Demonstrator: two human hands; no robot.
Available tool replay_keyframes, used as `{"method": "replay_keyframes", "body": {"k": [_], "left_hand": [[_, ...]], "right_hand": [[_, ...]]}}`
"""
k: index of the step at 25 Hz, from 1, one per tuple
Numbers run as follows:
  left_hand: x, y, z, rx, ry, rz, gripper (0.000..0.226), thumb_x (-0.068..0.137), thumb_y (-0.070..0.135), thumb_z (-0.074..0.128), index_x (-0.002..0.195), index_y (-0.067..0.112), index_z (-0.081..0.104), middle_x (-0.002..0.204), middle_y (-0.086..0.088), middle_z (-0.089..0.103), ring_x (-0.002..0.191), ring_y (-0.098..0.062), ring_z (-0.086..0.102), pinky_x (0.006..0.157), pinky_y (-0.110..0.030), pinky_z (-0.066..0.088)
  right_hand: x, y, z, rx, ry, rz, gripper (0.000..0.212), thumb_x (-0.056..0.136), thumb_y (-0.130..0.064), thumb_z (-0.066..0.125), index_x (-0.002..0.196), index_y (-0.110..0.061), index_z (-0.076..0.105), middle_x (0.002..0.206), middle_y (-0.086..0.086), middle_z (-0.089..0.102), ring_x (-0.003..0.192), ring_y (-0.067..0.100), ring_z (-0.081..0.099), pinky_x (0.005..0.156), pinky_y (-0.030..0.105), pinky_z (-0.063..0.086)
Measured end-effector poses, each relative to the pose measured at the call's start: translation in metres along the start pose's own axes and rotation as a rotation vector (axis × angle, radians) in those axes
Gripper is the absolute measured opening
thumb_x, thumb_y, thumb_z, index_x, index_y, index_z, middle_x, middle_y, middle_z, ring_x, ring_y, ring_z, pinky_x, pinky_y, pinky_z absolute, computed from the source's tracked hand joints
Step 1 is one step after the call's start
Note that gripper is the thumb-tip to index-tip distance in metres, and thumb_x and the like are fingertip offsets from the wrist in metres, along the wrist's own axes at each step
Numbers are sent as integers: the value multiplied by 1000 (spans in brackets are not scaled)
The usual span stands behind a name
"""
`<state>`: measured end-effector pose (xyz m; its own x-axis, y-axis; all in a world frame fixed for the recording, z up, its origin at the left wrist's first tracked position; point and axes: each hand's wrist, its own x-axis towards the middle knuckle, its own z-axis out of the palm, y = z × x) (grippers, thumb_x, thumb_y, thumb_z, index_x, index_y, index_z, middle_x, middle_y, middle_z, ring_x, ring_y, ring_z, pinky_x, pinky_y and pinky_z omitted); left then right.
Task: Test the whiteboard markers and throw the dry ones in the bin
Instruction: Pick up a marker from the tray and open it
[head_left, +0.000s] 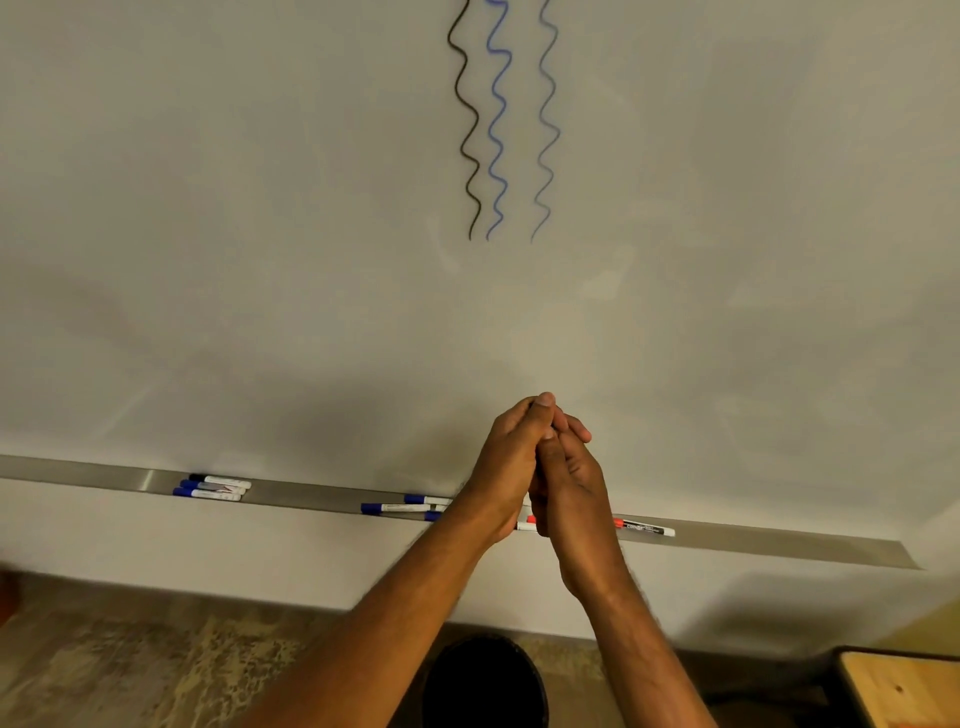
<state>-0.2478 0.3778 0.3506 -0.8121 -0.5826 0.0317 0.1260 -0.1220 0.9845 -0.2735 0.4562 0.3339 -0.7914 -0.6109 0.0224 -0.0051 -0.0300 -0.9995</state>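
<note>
My left hand (506, 467) and my right hand (574, 483) are pressed together in front of the whiteboard (260, 208), just above its metal tray (779, 541). Their fingers wrap over one another and hide whatever lies between the palms. A white marker end and a red cap (527, 524) show at the tray between my wrists. A red-capped marker (644, 529) lies in the tray to the right. Blue-capped markers (397, 506) lie left of my hands, and three more markers (213, 487) lie further left. Three wavy test lines (498, 119), one black and two blue, run down the board.
A black round bin (485, 686) stands on the floor directly below my forearms. A wooden table corner (904, 686) with a dark edge sits at the lower right. Patterned flooring (130, 665) spreads to the left under the wall.
</note>
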Motion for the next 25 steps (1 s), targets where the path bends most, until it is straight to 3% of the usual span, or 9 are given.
{"method": "replay_keyframes", "body": {"k": [2,7,11,14,16,18,21,25], "left_hand": [[-2,1,-2,-11,6,16,39,109,30,36,82,14,58,91,-4,74,87,-17,69,81,-29,56],[-2,6,-8,9,20,31,42,109,31,33,81,18,61,90,-1,74,87,-16,70,78,-28,56],[5,14,-17,-7,4,80,42,109,33,34,77,20,59,87,-5,74,87,-18,69,85,-31,54],[10,23,-24,-17,26,95,40,109,32,35,79,18,57,91,-5,75,89,-19,71,84,-33,56],[15,32,-31,-40,39,113,38,110,31,34,85,17,59,101,-6,75,93,-25,70,85,-42,56],[26,46,-41,-78,93,150,35,109,30,36,88,16,60,102,-6,74,90,-23,68,81,-40,55],[46,77,-63,-68,223,229,28,107,30,45,89,14,59,86,-1,70,78,-15,64,74,-33,53],[69,123,-93,3,373,368,37,98,20,64,67,19,45,56,6,47,56,-13,43,60,-33,44]], "right_hand": [[-2,-2,2,-4,-13,-8,36,110,-41,39,132,-34,67,98,-10,71,78,1,65,60,10,49],[-1,-8,6,3,-37,-6,33,109,-43,39,133,-45,61,113,-14,73,95,3,70,72,11,52],[1,-13,13,-14,-55,-33,44,103,-52,39,129,-33,69,81,-26,68,76,-5,66,67,8,47],[8,-18,21,-59,-84,-60,45,102,-54,38,131,-33,66,88,-24,65,80,-6,66,67,6,48],[16,-27,25,-123,-102,-84,37,107,-50,37,118,-28,65,81,-20,61,68,-6,60,60,9,44],[24,-34,28,-208,-96,-100,26,111,-44,35,110,-28,56,75,-13,58,62,1,53,61,16,40],[38,-43,29,-264,-44,-139,8,108,-29,37,102,-28,42,72,-1,51,58,8,42,59,31,38],[63,-75,40,-174,1,-257,11,105,-17,47,101,-27,43,79,10,54,59,6,43,57,29,39]]}}
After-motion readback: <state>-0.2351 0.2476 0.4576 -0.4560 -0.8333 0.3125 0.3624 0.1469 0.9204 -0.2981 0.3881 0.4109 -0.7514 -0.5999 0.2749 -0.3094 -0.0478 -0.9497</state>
